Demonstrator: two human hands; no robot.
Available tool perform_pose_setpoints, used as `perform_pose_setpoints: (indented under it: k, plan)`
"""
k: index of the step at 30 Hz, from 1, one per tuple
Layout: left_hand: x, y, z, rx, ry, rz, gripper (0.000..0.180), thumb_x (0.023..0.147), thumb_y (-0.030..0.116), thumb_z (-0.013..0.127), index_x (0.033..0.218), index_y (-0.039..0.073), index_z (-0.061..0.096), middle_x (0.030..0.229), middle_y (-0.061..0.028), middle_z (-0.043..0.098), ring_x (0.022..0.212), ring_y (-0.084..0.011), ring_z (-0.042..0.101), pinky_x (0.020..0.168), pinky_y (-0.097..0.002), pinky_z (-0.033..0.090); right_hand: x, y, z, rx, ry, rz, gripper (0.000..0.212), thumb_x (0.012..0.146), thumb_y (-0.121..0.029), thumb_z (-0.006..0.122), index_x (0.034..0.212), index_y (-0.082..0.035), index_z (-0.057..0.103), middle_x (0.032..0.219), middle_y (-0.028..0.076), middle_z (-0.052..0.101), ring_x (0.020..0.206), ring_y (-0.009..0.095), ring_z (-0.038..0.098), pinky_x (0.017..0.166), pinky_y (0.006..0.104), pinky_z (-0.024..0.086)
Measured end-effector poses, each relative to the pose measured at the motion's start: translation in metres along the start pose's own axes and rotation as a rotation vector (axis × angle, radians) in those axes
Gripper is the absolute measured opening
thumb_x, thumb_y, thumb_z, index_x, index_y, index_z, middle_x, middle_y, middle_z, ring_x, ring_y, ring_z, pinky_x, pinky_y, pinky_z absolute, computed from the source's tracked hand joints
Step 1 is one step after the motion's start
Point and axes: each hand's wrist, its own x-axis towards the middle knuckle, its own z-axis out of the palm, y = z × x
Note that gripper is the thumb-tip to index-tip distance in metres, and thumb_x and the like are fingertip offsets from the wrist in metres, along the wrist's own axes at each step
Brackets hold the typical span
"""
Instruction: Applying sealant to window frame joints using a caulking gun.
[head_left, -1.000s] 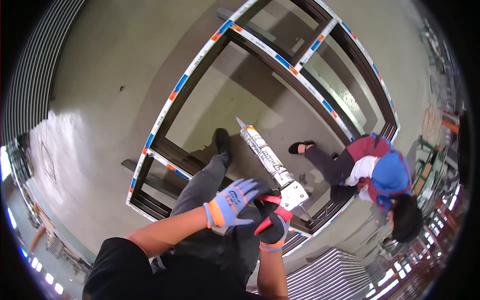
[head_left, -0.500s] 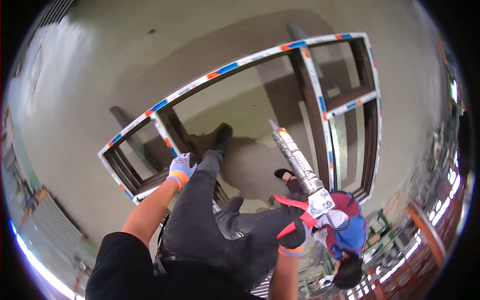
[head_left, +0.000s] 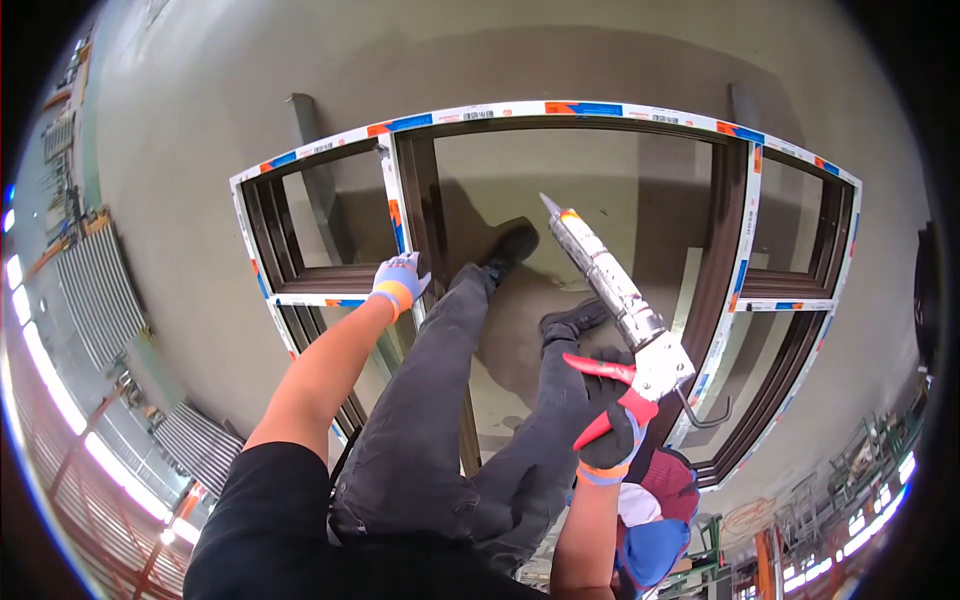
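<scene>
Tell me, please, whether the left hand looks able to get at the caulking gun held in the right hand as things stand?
Probably yes: the left hand rests on the window frame, and only the person's raised knees lie between it and the caulking gun in the right hand.

Dark brown rectangular window frame [head_left: 722, 250] edged in white film with blue and orange patches; silver caulking gun [head_left: 618, 300] with red trigger; grey-and-orange knit glove [head_left: 398, 283]; black-and-orange glove [head_left: 610, 440]; grey trousers [head_left: 440, 420].

silver caulking gun [head_left: 615, 300] tilted nozzle-up over brown window frame [head_left: 425, 215].
</scene>
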Motion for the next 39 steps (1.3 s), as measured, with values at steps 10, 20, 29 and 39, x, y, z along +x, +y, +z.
perform_pose_setpoints:
  k: [10,20,29,39]
  plan:
    - [0.038,-0.041,0.026,0.071,0.319,-0.262,0.055,0.093,0.051,0.053,0.125,0.007,0.055,0.128,-0.0158,0.062,0.119,-0.0310,0.061,0.102,-0.0406,0.047,0.070,0.004,-0.019,-0.103,-0.491,-0.102,0.069,0.079,-0.023,0.060,0.137,0.011,0.043,0.134,0.028,0.055,0.128,0.037,0.054,0.114,0.0453,0.037]
    - [0.154,-0.028,0.041,-0.099,0.752,-0.555,0.094,0.082,0.056,0.070,0.146,-0.004,0.037,0.142,-0.0220,0.049,0.134,-0.0346,0.046,0.112,-0.0441,0.035,0.131,0.124,0.006,0.142,-0.382,-0.153,0.063,0.073,-0.017,0.060,0.128,0.012,0.050,0.122,0.029,0.059,0.119,0.043,0.058,0.106,0.0513,0.044]
    - [0.185,-0.048,0.057,-0.216,1.153,-0.345,0.081,0.083,0.041,0.068,0.144,-0.004,0.040,0.140,-0.0242,0.050,0.133,-0.0383,0.045,0.114,-0.0443,0.033,0.204,0.251,-0.006,0.184,-0.412,-0.271,0.071,0.078,-0.035,0.072,0.131,0.009,0.052,0.120,0.028,0.063,0.114,0.044,0.062,0.102,0.0533,0.046]
    - [0.186,-0.052,0.058,-0.269,1.163,-0.317,0.081,0.077,0.034,0.077,0.140,-0.003,0.045,0.133,-0.0225,0.055,0.126,-0.0374,0.052,0.109,-0.0421,0.040,0.254,0.322,-0.004,0.465,-0.569,-0.291,0.065,0.074,-0.021,0.069,0.131,0.006,0.054,0.121,0.026,0.063,0.115,0.046,0.061,0.105,0.0587,0.044]
